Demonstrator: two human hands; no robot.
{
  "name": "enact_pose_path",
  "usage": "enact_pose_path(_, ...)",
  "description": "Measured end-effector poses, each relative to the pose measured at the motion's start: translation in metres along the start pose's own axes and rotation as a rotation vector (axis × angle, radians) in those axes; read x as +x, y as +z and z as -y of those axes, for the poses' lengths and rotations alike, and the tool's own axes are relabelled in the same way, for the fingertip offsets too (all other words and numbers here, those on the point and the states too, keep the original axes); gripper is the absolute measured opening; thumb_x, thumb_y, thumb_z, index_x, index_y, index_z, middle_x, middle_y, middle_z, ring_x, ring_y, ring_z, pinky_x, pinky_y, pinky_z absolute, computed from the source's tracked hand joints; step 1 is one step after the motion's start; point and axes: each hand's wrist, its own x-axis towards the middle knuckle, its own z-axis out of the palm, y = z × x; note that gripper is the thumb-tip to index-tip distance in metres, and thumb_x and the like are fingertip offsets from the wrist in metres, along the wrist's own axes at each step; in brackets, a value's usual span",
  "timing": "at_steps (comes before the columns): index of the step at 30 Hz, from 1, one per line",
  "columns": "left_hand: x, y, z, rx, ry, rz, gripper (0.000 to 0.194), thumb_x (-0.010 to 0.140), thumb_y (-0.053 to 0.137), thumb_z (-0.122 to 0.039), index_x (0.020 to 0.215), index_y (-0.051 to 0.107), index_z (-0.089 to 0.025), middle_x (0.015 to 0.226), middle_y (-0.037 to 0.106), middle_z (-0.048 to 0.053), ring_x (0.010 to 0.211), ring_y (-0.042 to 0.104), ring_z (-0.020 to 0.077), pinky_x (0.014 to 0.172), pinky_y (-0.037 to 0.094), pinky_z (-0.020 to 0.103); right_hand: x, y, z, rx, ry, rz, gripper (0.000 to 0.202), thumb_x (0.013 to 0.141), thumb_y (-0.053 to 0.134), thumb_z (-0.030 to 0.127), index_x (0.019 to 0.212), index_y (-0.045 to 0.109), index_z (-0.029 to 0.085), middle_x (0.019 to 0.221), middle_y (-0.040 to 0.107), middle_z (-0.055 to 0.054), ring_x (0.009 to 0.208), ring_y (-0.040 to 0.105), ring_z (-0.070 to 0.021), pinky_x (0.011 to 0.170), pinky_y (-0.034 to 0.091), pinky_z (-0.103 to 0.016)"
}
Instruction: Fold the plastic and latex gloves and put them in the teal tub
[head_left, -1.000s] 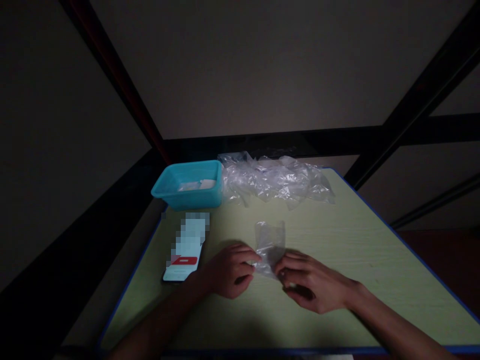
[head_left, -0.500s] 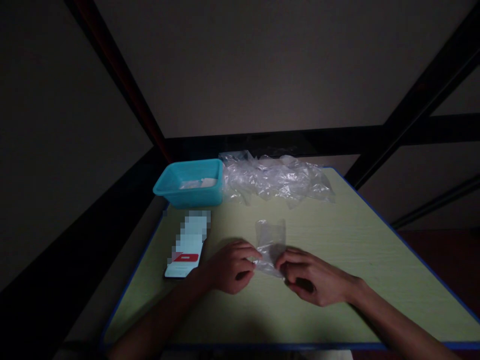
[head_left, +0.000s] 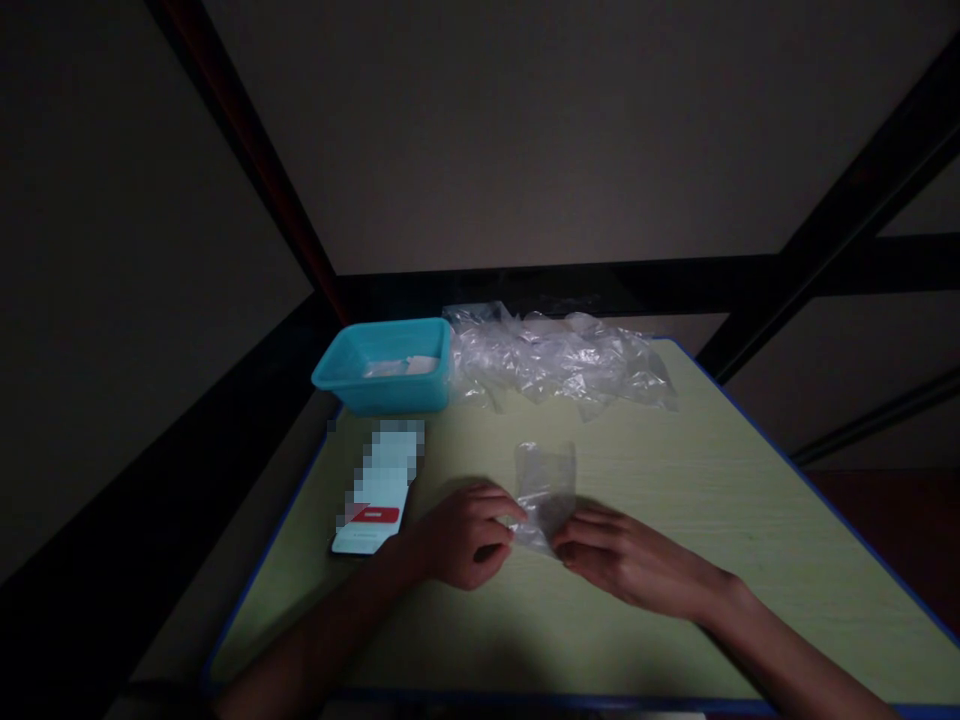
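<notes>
A small clear plastic bag (head_left: 547, 480) lies flat on the table, its far end pointing away from me. My left hand (head_left: 472, 535) pinches the bag's near left edge between thumb and fingers. At the near right corner, my right hand (head_left: 619, 555) has its fingers drawn together on the bag's edge. The fingertips of both hands hide parts of the bag's near end.
A blue plastic basket (head_left: 386, 395) with white and clear pieces inside stands at the back left. Beside it, several crumpled clear plastic bags (head_left: 562, 360) spread along the table's (head_left: 712, 540) far edge. A lit phone (head_left: 379, 490) lies left of my left hand.
The fingers of my right hand have closed up and flattened, and the gap under the palm is gone. My left hand keeps its pinch. The whole view has shifted slightly.
</notes>
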Motion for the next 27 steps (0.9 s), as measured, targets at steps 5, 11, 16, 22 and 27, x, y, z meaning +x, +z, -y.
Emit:
enact_pose_path(5, -0.001, 0.002, 0.001, 0.009, 0.006, 0.003, 0.014, 0.073, 0.049, -0.009, 0.066, 0.06, -0.015, 0.093, 0.068, 0.01, 0.081, 0.06, 0.0177, 0.073, 0.049, 0.032, -0.001, 0.003, 0.001, -0.032, 0.016, -0.041, 0.02, 0.088, 0.043, 0.009, 0.081, 0.062, 0.012, 0.083, 0.064, -0.006, 0.079, 0.057, -0.0168, 0.072, 0.05, -0.032)
enact_pose_path(11, -0.002, 0.005, -0.001, 0.173, 0.024, 0.003, 0.011, 0.078, 0.055, -0.023, 0.073, 0.061, -0.016, 0.094, 0.069, 0.007, 0.083, 0.061, 0.0178, 0.076, 0.047, 0.031, -0.006, 0.0, -0.004, 0.158, 0.037, -0.164, 0.019, 0.088, 0.044, 0.014, 0.079, 0.061, 0.015, 0.086, 0.066, -0.007, 0.077, 0.059, -0.0151, 0.073, 0.051, -0.031)
enact_pose_path(16, 0.003, 0.009, -0.008, 0.312, 0.018, -0.051, 0.022, 0.082, 0.053, -0.03, 0.094, 0.061, -0.013, 0.096, 0.069, 0.009, 0.087, 0.061, 0.0198, 0.076, 0.047, 0.032, -0.01, -0.003, -0.004, 0.251, 0.074, -0.255, 0.017, 0.088, 0.045, 0.018, 0.08, 0.06, 0.016, 0.086, 0.065, -0.007, 0.075, 0.058, -0.0137, 0.069, 0.049, -0.028)
enact_pose_path(22, 0.007, 0.014, -0.011, 0.402, 0.011, -0.178, 0.019, 0.085, 0.045, -0.009, 0.082, 0.062, -0.014, 0.09, 0.071, 0.005, 0.08, 0.063, 0.0151, 0.073, 0.048, 0.028, -0.012, -0.003, -0.006, 0.188, 0.049, -0.297, 0.014, 0.087, 0.047, 0.022, 0.082, 0.059, 0.016, 0.087, 0.066, -0.008, 0.076, 0.059, -0.0136, 0.069, 0.049, -0.028)
enact_pose_path(27, 0.008, 0.016, -0.014, 0.459, 0.06, -0.217, 0.019, 0.084, 0.046, -0.008, 0.077, 0.064, -0.012, 0.087, 0.071, 0.007, 0.08, 0.064, 0.0161, 0.072, 0.05, 0.029, -0.013, 0.005, -0.009, -0.136, 0.007, -0.267, 0.026, 0.088, 0.047, 0.027, 0.1, 0.061, 0.01, 0.103, 0.068, -0.014, 0.095, 0.062, -0.021, 0.081, 0.051, -0.034)
